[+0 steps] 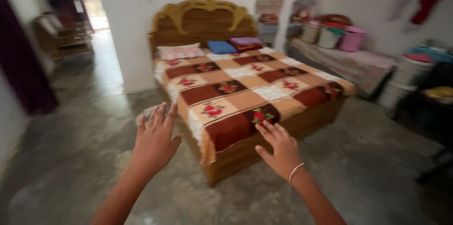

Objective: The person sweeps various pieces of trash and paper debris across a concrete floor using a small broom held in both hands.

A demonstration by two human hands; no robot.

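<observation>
Both hands are out, left hand [155, 142] and right hand [281, 149], all fingers spread and gripping nothing. The patchwork bedspread [245, 93] lies just beyond the fingertips; I'd judge this the approach, needing a grasp at its near corner.

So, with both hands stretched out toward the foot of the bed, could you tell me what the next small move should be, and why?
Probably a step closer, lowering both hands to the near corner of the checked bedspread. The left hand and right hand are open, fingers spread, holding nothing, and seem short of the bed. The cover overhangs that corner, so it looks like the nearest edge to reach.
</observation>
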